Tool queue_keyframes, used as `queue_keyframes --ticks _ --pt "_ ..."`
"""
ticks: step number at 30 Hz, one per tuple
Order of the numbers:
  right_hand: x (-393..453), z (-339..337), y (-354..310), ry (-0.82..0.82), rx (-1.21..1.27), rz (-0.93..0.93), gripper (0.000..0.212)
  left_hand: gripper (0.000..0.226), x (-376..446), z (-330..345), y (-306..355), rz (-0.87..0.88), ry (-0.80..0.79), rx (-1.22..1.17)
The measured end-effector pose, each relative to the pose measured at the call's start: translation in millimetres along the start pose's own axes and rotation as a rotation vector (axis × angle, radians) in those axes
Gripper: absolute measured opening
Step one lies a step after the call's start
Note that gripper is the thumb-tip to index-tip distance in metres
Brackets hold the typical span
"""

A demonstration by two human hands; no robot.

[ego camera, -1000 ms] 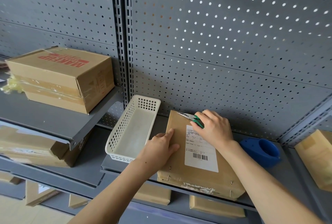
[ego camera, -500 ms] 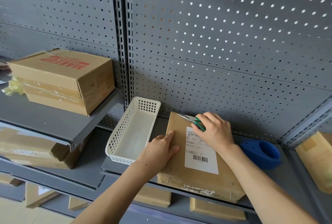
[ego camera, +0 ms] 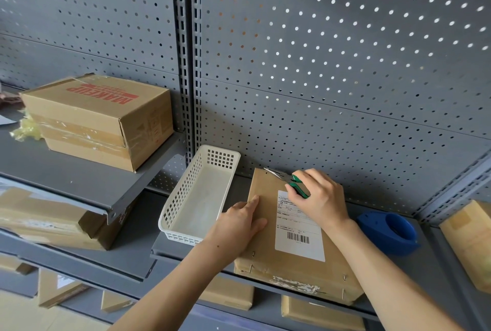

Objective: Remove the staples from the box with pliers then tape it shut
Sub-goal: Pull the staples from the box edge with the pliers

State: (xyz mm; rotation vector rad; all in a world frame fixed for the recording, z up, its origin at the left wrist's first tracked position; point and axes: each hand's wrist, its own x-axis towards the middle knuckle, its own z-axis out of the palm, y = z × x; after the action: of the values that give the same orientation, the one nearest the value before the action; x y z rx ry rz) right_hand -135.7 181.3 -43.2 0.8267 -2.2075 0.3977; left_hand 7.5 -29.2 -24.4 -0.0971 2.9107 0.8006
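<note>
A flat brown cardboard box [ego camera: 265, 198] with a white barcode label lies on the grey shelf. Staples show along its near edge. My left hand [ego camera: 236, 224] presses flat on the box's left side. My right hand [ego camera: 318, 196] grips green-handled pliers [ego camera: 288, 179], whose metal jaws point at the box's far left corner. A blue tape dispenser [ego camera: 390, 232] sits on the shelf just right of the box.
A white plastic basket [ego camera: 202, 192] stands left of the box. A larger cardboard box [ego camera: 101, 121] with red lettering rests on the upper left shelf. More boxes lie on lower shelves and at the right edge. Grey pegboard [ego camera: 332, 65] backs the shelves.
Both hands stay almost in place on the box; the pliers' jaws remain at the far left corner. The view has shifted slightly.
</note>
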Motion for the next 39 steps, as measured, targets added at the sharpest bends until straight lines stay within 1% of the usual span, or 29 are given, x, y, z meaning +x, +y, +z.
queue_keyframes --ticks 6,10,14,20,25,26,30,35,39 --pt "0 -1 1 -0.050 0.172 0.145 0.030 0.066 0 2 -2 -0.003 0.000 0.010" --pt "-1 -4 3 -0.097 0.200 0.191 0.036 0.064 1 5 -3 -0.010 0.001 0.026" --pt "0 -8 2 -0.154 0.213 0.194 0.040 0.064 2 5 -3 -0.008 -0.004 0.023" --pt "5 -15 -6 -0.151 0.251 0.167 0.041 0.064 2 8 -6 -0.010 -0.005 0.033" --pt "12 -19 -13 -0.182 0.253 0.155 0.031 0.063 5 12 -7 -0.021 -0.016 0.044" --pt "13 -18 -13 -0.190 0.274 0.149 0.030 0.062 5 13 -7 -0.025 -0.022 0.049" --pt "22 -2 -13 -0.229 0.405 0.178 0.039 0.063 5 12 -5 -0.036 -0.043 0.066" --pt "45 10 -26 -0.285 0.461 0.195 0.020 0.062 4 13 -3 -0.038 -0.040 0.064" --pt "65 21 -33 -0.333 0.467 0.152 0.023 0.062 2 10 -3 -0.041 -0.045 0.055"
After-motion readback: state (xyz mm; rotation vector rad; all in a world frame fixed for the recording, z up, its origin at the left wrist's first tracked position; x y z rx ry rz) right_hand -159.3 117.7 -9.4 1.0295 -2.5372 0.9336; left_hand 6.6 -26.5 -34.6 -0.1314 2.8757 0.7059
